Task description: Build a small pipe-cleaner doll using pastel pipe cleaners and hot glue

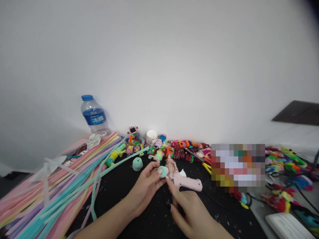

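Note:
My left hand (147,181) pinches a small mint-green coil (163,171) of fuzzy pipe cleaner between thumb and fingers. Beside it, my right hand (190,207) points its index finger at the coil's lower edge, the tip touching or very close to it. Its thumb is apart from the index finger, and I see nothing held there; the other fingers are curled and partly hidden. Just behind the hands lies a pale pink glue gun (188,183), its nozzle end crusted and brown. A second mint-green coil (137,164) stands on the black mat (117,189) to the left.
Long pastel pipe cleaners (67,182) spread across the left side, some reaching over the mat. A water bottle (94,116) leans by the wall. Colourful pipe-cleaner figures (134,149), a white cup (152,136) and yellow-handled pliers (206,167) line the back. Cables (305,196) lie at right.

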`<state>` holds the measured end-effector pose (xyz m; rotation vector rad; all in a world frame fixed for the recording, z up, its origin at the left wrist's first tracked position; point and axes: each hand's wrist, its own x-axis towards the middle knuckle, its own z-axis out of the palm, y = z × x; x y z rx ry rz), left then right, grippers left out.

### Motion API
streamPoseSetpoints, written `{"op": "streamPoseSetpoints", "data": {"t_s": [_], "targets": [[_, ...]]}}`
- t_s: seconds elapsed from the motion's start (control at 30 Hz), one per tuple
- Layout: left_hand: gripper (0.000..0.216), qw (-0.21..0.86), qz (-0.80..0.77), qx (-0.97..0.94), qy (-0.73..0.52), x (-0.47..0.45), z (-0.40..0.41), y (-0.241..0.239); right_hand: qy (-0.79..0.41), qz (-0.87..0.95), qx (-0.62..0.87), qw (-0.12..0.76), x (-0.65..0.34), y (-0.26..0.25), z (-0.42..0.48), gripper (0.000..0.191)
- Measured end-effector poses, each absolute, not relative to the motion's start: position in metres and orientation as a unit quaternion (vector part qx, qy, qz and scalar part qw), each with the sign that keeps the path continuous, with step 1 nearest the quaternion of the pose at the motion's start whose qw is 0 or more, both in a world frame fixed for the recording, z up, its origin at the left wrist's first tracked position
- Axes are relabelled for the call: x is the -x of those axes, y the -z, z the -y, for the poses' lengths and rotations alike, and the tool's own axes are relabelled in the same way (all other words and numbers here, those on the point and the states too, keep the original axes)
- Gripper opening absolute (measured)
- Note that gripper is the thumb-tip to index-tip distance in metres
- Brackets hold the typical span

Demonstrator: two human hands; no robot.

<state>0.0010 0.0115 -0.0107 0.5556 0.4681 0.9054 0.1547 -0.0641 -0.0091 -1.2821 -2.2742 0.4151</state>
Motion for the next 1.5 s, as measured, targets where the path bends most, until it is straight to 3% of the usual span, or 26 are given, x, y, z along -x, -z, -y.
{"op": "streamPoseSetpoints", "data": {"t_s": [0.53, 0.9, 1.27, 1.5], "targets": [[0.019, 0.806, -0.24, -0.334, -0.425, -0.002, -0.012, 0.01, -0.156, 0.785, 0.483, 0.354, -0.163, 0.012, 0.061, 0.049], [0.021, 0.79, -0.268, -0.363, -0.414, -0.001, -0.011, 0.005, -0.179, 0.762, 0.495, 0.378, -0.164, 0.009, 0.059, 0.045], [0.029, 0.776, -0.264, -0.377, -0.432, -0.001, -0.012, 0.008, -0.216, 0.772, 0.474, 0.365, -0.164, 0.009, 0.061, 0.057], [0.016, 0.768, -0.26, -0.402, -0.426, -0.001, -0.012, 0.007, -0.218, 0.77, 0.473, 0.367, -0.165, 0.009, 0.061, 0.056]]}}
